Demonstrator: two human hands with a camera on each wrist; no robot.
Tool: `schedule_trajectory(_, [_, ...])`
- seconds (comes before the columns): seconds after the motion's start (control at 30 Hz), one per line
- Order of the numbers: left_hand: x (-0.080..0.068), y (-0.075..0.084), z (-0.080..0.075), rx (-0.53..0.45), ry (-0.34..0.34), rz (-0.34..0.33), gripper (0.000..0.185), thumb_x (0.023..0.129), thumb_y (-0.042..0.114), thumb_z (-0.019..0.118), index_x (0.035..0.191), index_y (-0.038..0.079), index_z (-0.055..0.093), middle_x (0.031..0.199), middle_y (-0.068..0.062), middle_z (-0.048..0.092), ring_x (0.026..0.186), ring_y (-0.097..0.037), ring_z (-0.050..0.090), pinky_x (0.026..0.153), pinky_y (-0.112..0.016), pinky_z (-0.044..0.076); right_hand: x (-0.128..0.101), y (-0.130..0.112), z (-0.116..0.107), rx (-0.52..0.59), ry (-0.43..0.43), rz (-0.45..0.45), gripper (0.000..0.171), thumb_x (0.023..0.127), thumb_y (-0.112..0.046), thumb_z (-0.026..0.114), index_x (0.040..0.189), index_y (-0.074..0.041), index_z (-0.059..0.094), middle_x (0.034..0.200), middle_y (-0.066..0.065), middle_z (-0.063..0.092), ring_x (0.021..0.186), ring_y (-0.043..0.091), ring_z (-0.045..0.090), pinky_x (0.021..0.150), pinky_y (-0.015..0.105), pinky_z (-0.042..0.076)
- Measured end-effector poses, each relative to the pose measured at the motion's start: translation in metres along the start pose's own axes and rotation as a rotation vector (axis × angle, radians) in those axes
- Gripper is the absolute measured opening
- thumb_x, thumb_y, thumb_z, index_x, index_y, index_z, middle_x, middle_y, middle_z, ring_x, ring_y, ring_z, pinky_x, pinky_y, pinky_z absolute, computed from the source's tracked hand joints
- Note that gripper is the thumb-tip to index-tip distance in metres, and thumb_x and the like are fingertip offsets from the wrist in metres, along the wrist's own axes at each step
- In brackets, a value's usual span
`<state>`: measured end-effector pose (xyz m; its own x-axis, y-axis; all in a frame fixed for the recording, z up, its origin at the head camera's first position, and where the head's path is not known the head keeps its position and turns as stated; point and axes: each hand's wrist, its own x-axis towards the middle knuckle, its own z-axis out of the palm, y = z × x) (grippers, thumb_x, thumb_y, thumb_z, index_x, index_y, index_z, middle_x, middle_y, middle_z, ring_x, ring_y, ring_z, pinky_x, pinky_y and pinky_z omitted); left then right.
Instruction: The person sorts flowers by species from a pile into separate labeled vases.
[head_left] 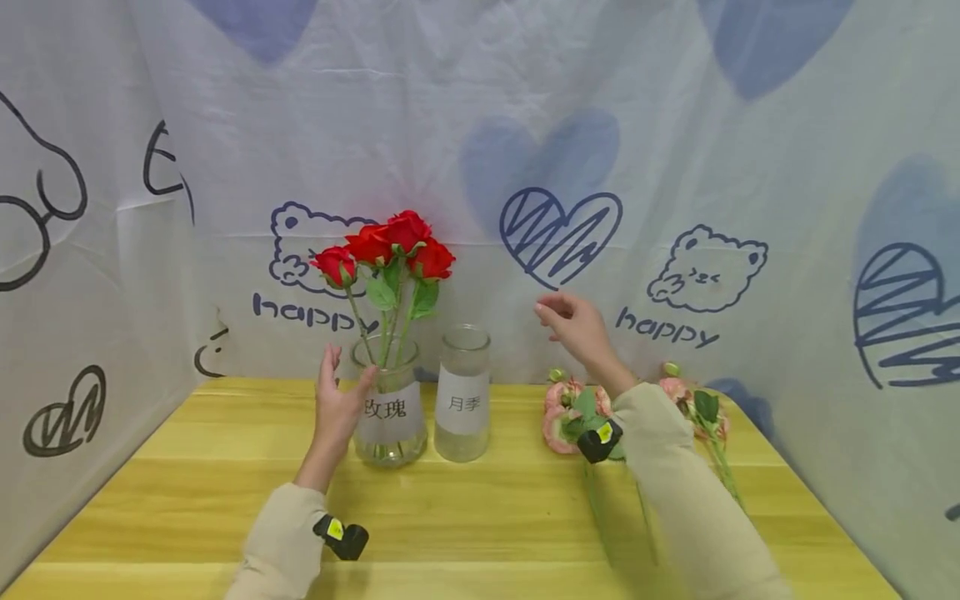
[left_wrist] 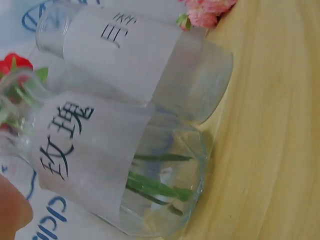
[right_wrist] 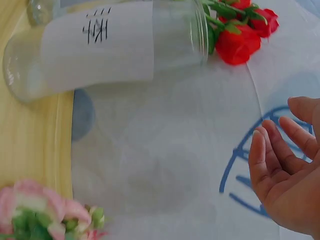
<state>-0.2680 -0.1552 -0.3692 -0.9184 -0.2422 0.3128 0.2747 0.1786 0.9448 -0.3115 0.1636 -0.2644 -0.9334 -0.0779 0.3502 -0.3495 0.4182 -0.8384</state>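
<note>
Several red roses point(head_left: 405, 242) stand in a round glass vase point(head_left: 390, 454) with a white label. Beside that vase is my left hand point(head_left: 337, 408), thumb and fingers spread; its thumb overlaps the glass in the head view, and I cannot tell whether it touches. The left wrist view shows green rose stems point(left_wrist: 155, 187) reaching down to the vase bottom. A second, slimmer glass vase point(head_left: 462, 442), also labelled, holds no flowers. My right hand point(head_left: 581, 329) is raised to its right, fingers loosely bent, holding nothing.
Pink flowers point(head_left: 558, 425) with green stems lie on the wooden table point(head_left: 465, 525) under the right forearm. More pink flowers point(head_left: 712, 417) lie farther right. Behind the table hangs a pale cloth point(head_left: 420, 108) printed with hearts and bears.
</note>
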Motion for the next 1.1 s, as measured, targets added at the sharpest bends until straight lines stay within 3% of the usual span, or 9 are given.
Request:
schedule_trajectory(0.2, [-0.019,0.009,0.008,0.015,0.157,0.196,0.086,0.089,0.036,0.062,0.155,0.008,0.014,0.158,-0.010,0.019,0.141,-0.030,0.018,0.114,-0.051,0.017,-0.011,0.017,-0.016,-0.031,0.010,0.066,0.031,0.098,-0.018,0.056,0.120,0.004,0.058,0.114,0.023,0.060,0.101,0.031,0.057,0.080,0.035,0.055])
schedule_trajectory(0.43, [-0.041,0.022,0.040,-0.017,0.411,0.504,0.071,0.081,0.012,0.072,0.142,-0.004,0.040,0.136,-0.020,0.047,0.125,-0.025,0.042,0.105,-0.039,0.037,-0.028,0.042,-0.026,-0.039,-0.006,0.152,0.034,0.099,-0.020,0.055,0.123,0.006,0.055,0.119,0.024,0.058,0.105,0.032,0.056,0.090,0.048,0.051])
schedule_trajectory(0.53, [-0.051,0.025,0.057,-0.056,0.414,0.607,0.061,0.078,0.003,0.073,0.133,-0.008,0.049,0.127,-0.022,0.053,0.116,-0.025,0.049,0.100,-0.033,0.044,-0.035,0.054,-0.029,-0.032,-0.012,0.149,0.034,0.100,-0.018,0.054,0.123,0.007,0.055,0.118,0.024,0.058,0.107,0.033,0.056,0.090,0.046,0.051])
schedule_trajectory(0.67, [-0.061,0.026,0.079,-0.078,0.345,0.663,0.052,0.074,-0.004,0.076,0.121,-0.009,0.054,0.119,-0.020,0.057,0.108,-0.024,0.053,0.094,-0.028,0.048,-0.043,0.067,-0.030,-0.018,-0.016,0.150,0.034,0.099,-0.017,0.055,0.123,0.008,0.055,0.117,0.024,0.059,0.108,0.036,0.056,0.090,0.045,0.052])
schedule_trajectory(0.73, [-0.065,0.027,0.088,-0.063,0.292,0.647,0.051,0.074,-0.005,0.077,0.119,-0.010,0.054,0.117,-0.021,0.057,0.106,-0.026,0.054,0.093,-0.030,0.048,-0.048,0.072,-0.029,-0.017,-0.014,0.161,0.035,0.099,-0.018,0.055,0.122,0.007,0.056,0.116,0.023,0.059,0.107,0.035,0.056,0.089,0.044,0.052])
schedule_trajectory(0.8, [-0.067,0.023,0.097,-0.059,0.211,0.577,0.055,0.074,-0.003,0.078,0.122,-0.009,0.052,0.120,-0.021,0.055,0.109,-0.031,0.052,0.095,-0.034,0.045,-0.052,0.078,-0.028,-0.013,-0.009,0.172,0.034,0.099,-0.018,0.055,0.122,0.007,0.057,0.115,0.023,0.060,0.107,0.035,0.057,0.088,0.045,0.053])
schedule_trajectory(0.93, [-0.064,0.013,0.112,-0.073,0.079,0.307,0.077,0.077,0.006,0.080,0.139,-0.007,0.035,0.135,-0.023,0.044,0.125,-0.040,0.042,0.106,-0.045,0.035,-0.062,0.089,-0.027,-0.004,0.006,0.199,0.035,0.098,-0.020,0.057,0.121,0.006,0.057,0.114,0.021,0.061,0.106,0.034,0.057,0.086,0.041,0.054])
schedule_trajectory(1.0, [-0.061,0.013,0.117,-0.078,0.056,0.177,0.086,0.078,0.008,0.079,0.144,-0.007,0.026,0.141,-0.026,0.038,0.131,-0.041,0.036,0.109,-0.051,0.030,-0.066,0.094,-0.027,0.018,0.019,0.213,0.036,0.098,-0.019,0.057,0.122,0.008,0.057,0.113,0.021,0.061,0.105,0.033,0.057,0.085,0.038,0.054])
schedule_trajectory(1.1, [-0.053,0.012,0.122,-0.052,0.061,0.067,0.094,0.078,0.011,0.080,0.147,-0.005,0.018,0.145,-0.027,0.033,0.134,-0.041,0.032,0.110,-0.052,0.028,-0.072,0.101,-0.027,0.057,0.039,0.237,0.037,0.098,-0.018,0.057,0.123,0.009,0.056,0.114,0.023,0.060,0.104,0.035,0.057,0.085,0.038,0.054])
